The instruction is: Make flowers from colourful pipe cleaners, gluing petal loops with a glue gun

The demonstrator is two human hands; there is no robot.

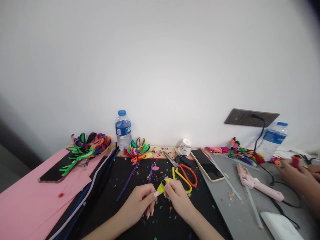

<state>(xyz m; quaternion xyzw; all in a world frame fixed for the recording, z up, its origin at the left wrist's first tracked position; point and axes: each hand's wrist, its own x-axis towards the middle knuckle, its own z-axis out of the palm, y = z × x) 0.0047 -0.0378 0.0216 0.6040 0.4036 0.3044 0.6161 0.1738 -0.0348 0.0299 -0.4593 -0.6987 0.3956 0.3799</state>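
Observation:
Between my left hand [144, 200] and my right hand [178, 196] is a small yellow piece [160, 189], flat and leaf-shaped, likely bent pipe cleaner. Both hands pinch it between thumb and fingers over the black mat [112, 203]. Just beyond my right hand lie scissors [189, 174] with orange and yellow handles, blades pointing away. A purple pipe cleaner [151, 173] and a small pink piece [155, 168] lie past my fingertips. Farther back is a multicoloured pipe-cleaner flower [138, 151] with a purple stem [127, 182].
A water bottle [123, 130], paper cup [185, 147] and phone [207, 165] stand or lie along the back. At left, another phone [53, 168] lies beneath a pipe-cleaner bunch [93, 145]. A pink glue gun [258, 185] with a cord lies right, near another person's hand [295, 173].

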